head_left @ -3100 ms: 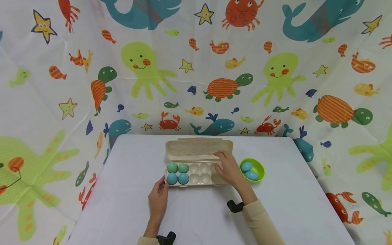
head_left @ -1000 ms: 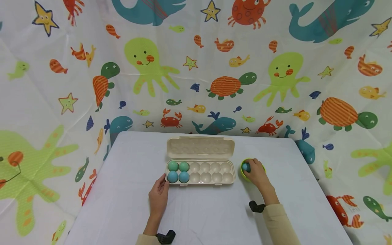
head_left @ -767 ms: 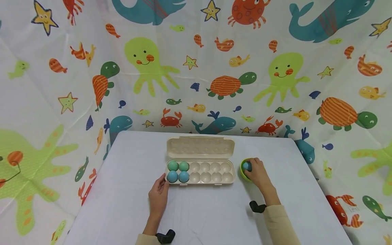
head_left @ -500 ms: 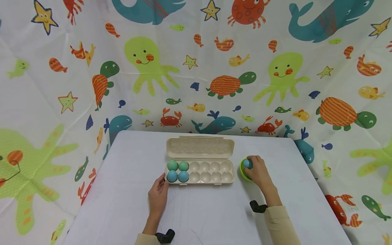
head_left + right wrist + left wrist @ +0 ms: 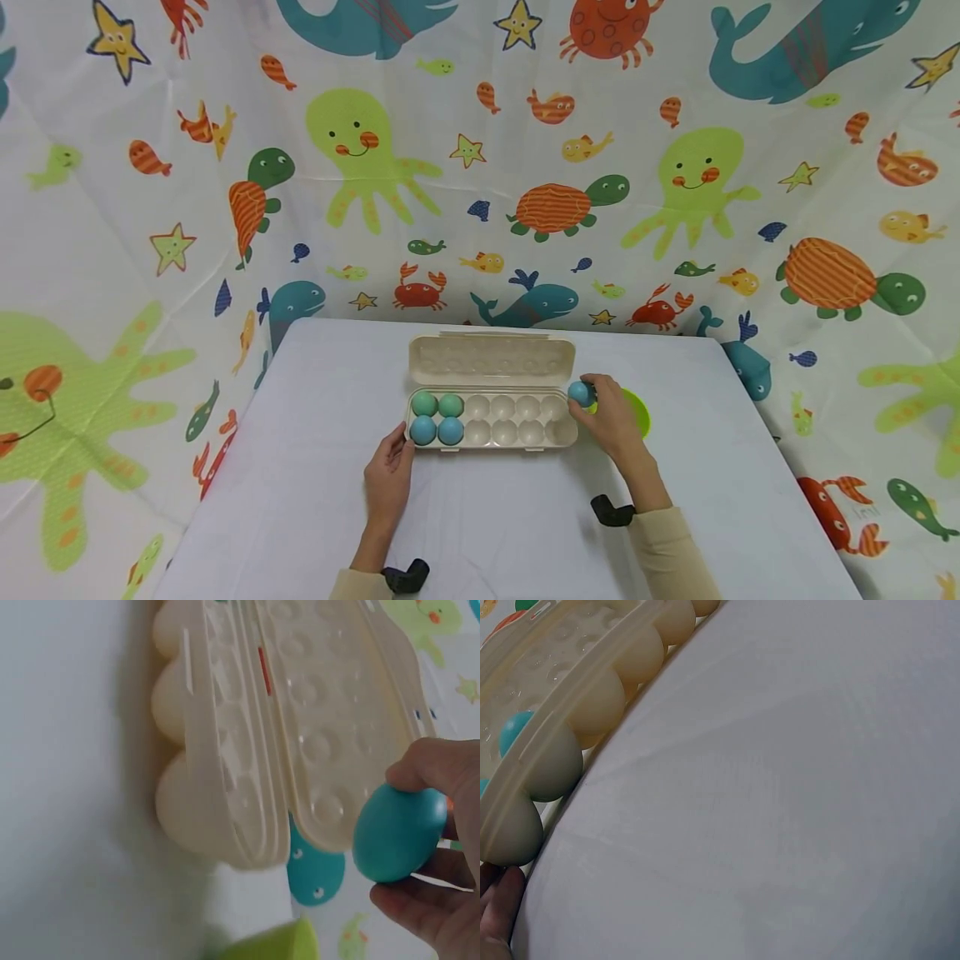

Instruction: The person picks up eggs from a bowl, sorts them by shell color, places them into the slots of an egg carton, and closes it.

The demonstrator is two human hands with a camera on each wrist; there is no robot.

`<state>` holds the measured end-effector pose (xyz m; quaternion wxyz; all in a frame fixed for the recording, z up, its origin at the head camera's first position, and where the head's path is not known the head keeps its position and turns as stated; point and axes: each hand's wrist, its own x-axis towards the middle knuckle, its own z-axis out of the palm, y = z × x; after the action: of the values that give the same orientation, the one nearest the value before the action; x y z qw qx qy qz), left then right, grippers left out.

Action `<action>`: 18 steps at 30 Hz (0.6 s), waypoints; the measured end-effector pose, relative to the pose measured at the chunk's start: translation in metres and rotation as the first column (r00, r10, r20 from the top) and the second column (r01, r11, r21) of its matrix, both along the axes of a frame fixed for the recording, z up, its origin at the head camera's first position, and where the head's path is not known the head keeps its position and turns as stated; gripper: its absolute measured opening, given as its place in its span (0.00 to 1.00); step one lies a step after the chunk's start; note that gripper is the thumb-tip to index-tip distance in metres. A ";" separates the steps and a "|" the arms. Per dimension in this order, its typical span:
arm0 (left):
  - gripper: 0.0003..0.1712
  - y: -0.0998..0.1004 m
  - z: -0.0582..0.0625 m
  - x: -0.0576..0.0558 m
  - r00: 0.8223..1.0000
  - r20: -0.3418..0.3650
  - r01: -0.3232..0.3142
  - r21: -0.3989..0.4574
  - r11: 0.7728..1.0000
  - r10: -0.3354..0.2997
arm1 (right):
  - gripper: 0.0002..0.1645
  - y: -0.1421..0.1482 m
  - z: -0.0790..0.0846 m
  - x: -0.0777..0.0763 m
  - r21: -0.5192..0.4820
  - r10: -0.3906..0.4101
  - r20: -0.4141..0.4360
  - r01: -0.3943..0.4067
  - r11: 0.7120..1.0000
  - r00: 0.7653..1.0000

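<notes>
My right hand [image 5: 615,421] pinches a blue egg [image 5: 397,831] between thumb and fingertips, raised beside the right end of the egg carton [image 5: 517,448]. The beige plastic carton lies with its lid [image 5: 491,360] folded back. Two green eggs [image 5: 437,405] sit in its back row at the left end, and two blue eggs [image 5: 437,431] in the front row before them. At the carton's front left corner, my left hand [image 5: 388,475] holds it by the edge; in the left wrist view its fingertips [image 5: 506,896] touch the end cup.
A lime green bowl [image 5: 640,414] stands right of the carton, partly behind my right hand, so its contents are hidden. White cloth covers the table [image 5: 480,525]. A curtain [image 5: 480,67] printed with sea animals hangs behind the far edge.
My right hand reached from the carton into the bowl, took hold of a blue egg, lifted it out and moved left to the carton's end. The left hand stayed at its corner.
</notes>
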<state>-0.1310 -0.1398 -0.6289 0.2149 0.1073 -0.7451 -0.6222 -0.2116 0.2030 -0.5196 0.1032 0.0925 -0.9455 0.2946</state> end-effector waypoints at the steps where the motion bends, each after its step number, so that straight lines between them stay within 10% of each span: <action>1: 0.21 0.000 0.000 0.000 1.000 0.007 0.000 0.005 1.000 0.000 | 0.28 -0.004 -0.001 0.001 -0.006 0.014 -0.020 -0.014 1.000 1.000; 6: 0.21 0.000 -0.001 -0.001 1.000 0.000 -0.001 0.008 1.000 0.001 | 0.28 -0.026 -0.005 0.004 -0.036 0.062 -0.072 -0.065 0.997 0.995; 13: 0.21 0.007 0.036 0.010 1.000 -0.001 0.011 0.002 1.000 -0.011 | 0.26 -0.053 -0.010 0.009 -0.060 0.101 -0.064 -0.105 0.993 0.993; 18: 0.21 0.006 0.038 0.011 1.000 -0.003 0.024 0.016 1.000 -0.024 | 0.23 -0.068 -0.015 0.009 -0.077 0.160 -0.123 -0.170 0.982 0.979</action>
<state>-0.1197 -0.1335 -0.5912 0.2074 0.0992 -0.7410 -0.6309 -0.2023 0.1355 -0.5349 0.1373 0.1829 -0.9132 0.3373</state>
